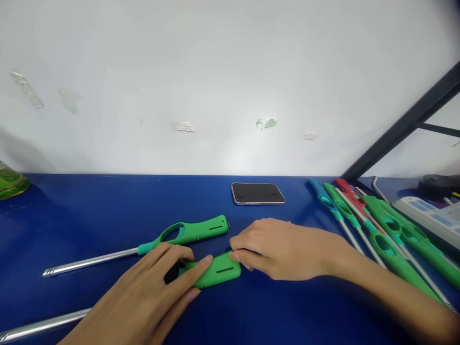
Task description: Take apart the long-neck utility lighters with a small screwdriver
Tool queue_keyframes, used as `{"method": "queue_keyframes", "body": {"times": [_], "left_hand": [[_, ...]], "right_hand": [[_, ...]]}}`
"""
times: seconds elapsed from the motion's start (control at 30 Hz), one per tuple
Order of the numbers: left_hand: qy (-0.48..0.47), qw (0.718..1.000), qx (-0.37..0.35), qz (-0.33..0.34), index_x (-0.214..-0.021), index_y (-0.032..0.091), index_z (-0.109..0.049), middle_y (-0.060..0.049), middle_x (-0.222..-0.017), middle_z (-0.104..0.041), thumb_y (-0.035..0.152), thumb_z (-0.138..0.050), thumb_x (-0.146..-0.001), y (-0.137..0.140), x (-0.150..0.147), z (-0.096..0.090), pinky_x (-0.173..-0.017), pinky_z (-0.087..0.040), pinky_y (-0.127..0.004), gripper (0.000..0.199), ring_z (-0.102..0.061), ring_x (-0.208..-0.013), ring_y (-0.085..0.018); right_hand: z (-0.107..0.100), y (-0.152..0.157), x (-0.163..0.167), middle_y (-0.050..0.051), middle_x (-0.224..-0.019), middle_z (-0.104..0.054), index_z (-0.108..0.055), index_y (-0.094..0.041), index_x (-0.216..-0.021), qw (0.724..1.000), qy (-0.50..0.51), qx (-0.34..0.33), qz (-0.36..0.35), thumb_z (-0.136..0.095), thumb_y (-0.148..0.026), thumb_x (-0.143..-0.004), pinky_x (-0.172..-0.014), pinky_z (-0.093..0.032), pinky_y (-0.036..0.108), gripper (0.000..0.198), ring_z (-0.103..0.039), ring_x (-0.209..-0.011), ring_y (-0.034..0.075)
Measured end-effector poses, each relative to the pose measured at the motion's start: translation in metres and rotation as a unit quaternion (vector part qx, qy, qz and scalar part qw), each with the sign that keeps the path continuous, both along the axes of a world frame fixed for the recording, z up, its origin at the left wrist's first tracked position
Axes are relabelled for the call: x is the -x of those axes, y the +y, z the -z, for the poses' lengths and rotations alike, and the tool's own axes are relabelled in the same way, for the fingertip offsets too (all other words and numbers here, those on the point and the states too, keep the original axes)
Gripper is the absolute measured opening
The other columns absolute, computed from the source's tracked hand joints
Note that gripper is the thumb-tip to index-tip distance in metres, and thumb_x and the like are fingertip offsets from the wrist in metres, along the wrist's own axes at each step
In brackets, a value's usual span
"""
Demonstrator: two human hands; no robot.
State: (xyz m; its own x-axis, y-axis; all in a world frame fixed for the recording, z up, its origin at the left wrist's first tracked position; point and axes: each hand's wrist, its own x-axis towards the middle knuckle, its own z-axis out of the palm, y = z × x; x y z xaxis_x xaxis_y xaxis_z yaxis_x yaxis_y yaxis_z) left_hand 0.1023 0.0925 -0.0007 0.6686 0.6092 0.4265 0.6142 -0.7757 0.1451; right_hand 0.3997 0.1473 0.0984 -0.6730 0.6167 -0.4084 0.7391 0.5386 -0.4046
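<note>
- A glossy blue desk (108, 211) runs up to a white wall (215, 72) marked with scraps of old tape; a dark metal frame bar (406, 124) slants down at the right.
- The left hand (151, 297) lies over the trigger end of a green long-neck lighter (219, 269) near the desk's front edge, fingers curled loosely over the handle and pressing it to the surface rather than gripping it all round.
- The right hand (280, 249) meets the same handle at its butt end, fingertips pinching or pushing that end; whether they fully clasp it is not clear.
- This lighter's metal tube (39, 328) runs off toward the front left corner.
- A second green lighter (187, 232) lies just behind, parallel, apart from both hands.
- A smartphone (258, 193) rests face up near the back edge; a fan of green, red and blue lighters (377, 230) lies toward the right edge, with a white power strip (427, 215) beyond and a green container (10, 182) at the far left.
- Judged from this hold, the work goes best with the left hand steadying the body flat while the right acts squarely on the butt end, keeping the tube from swinging into the neighbouring lighter.
</note>
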Motion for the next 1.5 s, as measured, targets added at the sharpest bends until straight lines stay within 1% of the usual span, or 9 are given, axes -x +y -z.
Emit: {"method": "queue_keyframes", "body": {"times": [0.13,0.27,0.4,0.57,0.73,0.83,1.03,1.23,1.5], "left_hand": [[0.010,1.000,0.003,0.000,-0.166,0.038,-0.053,-0.001,-0.131,-0.071,0.029,-0.045,-0.122,0.000,0.000,-0.001,-0.108,-0.054,-0.026,0.046,-0.070,-0.121,-0.018],[0.011,1.000,0.001,-0.002,-0.172,0.039,-0.046,-0.001,-0.132,-0.071,0.030,-0.045,-0.122,0.001,0.000,0.000,-0.110,-0.055,-0.028,0.051,-0.070,-0.122,-0.018],[0.002,1.000,0.000,-0.003,-0.170,0.039,-0.049,-0.002,-0.132,-0.072,0.031,-0.046,-0.121,0.000,0.000,0.002,-0.109,-0.056,-0.029,0.049,-0.070,-0.122,-0.019],[-0.002,1.000,-0.004,-0.001,-0.173,0.039,-0.046,-0.002,-0.131,-0.072,0.030,-0.044,-0.122,0.001,-0.001,0.000,-0.110,-0.055,-0.029,0.052,-0.070,-0.121,-0.019],[-0.010,1.000,0.001,-0.001,-0.172,0.039,-0.047,-0.003,-0.131,-0.072,0.030,-0.045,-0.121,0.001,-0.002,-0.001,-0.107,-0.057,-0.031,0.052,-0.071,-0.118,-0.021],[-0.008,1.000,0.001,-0.001,-0.171,0.039,-0.050,-0.003,-0.130,-0.073,0.027,-0.045,-0.121,0.001,-0.004,-0.004,-0.104,-0.058,-0.031,0.051,-0.071,-0.116,-0.021],[-0.016,0.999,-0.027,0.017,-0.160,0.033,-0.062,-0.002,-0.121,-0.074,0.024,-0.045,-0.120,0.004,-0.009,-0.014,-0.097,-0.059,-0.026,0.044,-0.073,-0.107,-0.018],[-0.003,1.000,-0.004,0.002,-0.169,0.038,-0.052,-0.003,-0.128,-0.072,0.024,-0.045,-0.120,0.001,-0.005,-0.005,-0.103,-0.057,-0.030,0.051,-0.071,-0.114,-0.020],[-0.009,1.000,-0.015,0.020,-0.163,0.035,-0.060,-0.002,-0.119,-0.075,0.021,-0.048,-0.118,0.006,-0.008,-0.017,-0.093,-0.061,-0.027,0.049,-0.074,-0.104,-0.019]], "right_hand": [[0.001,0.001,-0.002,-0.001,-0.087,-0.067,-0.055,-0.023,-0.089,1.000,0.006,0.012,-0.014,-0.051,-0.039,-0.121,-0.077,-0.041,0.033,0.036,-0.065,-0.085,0.021],[0.004,0.003,-0.004,-0.002,-0.082,-0.061,-0.052,-0.023,-0.089,0.999,0.007,-0.005,-0.033,-0.047,-0.036,-0.122,-0.077,-0.042,0.034,0.036,-0.060,-0.078,0.020],[0.003,0.000,-0.003,-0.002,-0.084,-0.061,-0.048,-0.024,-0.089,0.999,0.004,-0.015,-0.044,-0.047,-0.034,-0.122,-0.075,-0.041,0.033,0.034,-0.060,-0.079,0.020],[0.003,-0.008,0.003,-0.002,-0.083,-0.065,-0.053,-0.023,-0.092,0.996,-0.006,-0.073,-0.055,-0.050,-0.025,-0.118,-0.065,-0.034,0.033,0.026,-0.062,-0.074,0.018],[0.007,-0.013,0.006,-0.003,-0.078,-0.066,-0.051,-0.023,-0.088,0.990,-0.007,-0.117,-0.076,-0.059,-0.017,-0.108,-0.058,-0.024,0.034,0.022,-0.053,-0.063,0.015],[0.006,-0.017,0.008,-0.003,-0.076,-0.067,-0.054,-0.022,-0.090,0.984,-0.036,-0.156,-0.072,-0.057,-0.021,-0.111,-0.058,-0.020,0.035,0.021,-0.052,-0.060,0.016],[0.002,-0.023,0.015,0.002,-0.077,-0.073,-0.062,-0.021,-0.091,0.970,-0.094,-0.220,-0.039,-0.054,-0.029,-0.114,-0.058,-0.016,0.038,0.025,-0.063,-0.061,0.020],[0.003,-0.029,0.022,0.002,-0.082,-0.074,-0.060,-0.020,-0.100,0.962,-0.122,-0.221,-0.101,-0.060,-0.015,-0.108,-0.052,-0.016,0.038,0.009,-0.067,-0.061,0.021],[0.013,-0.030,0.022,0.002,-0.088,-0.073,-0.057,-0.021,-0.099,0.933,-0.143,-0.275,-0.180,-0.075,-0.010,-0.097,-0.047,-0.016,0.039,0.022,-0.063,-0.062,0.021]]}}
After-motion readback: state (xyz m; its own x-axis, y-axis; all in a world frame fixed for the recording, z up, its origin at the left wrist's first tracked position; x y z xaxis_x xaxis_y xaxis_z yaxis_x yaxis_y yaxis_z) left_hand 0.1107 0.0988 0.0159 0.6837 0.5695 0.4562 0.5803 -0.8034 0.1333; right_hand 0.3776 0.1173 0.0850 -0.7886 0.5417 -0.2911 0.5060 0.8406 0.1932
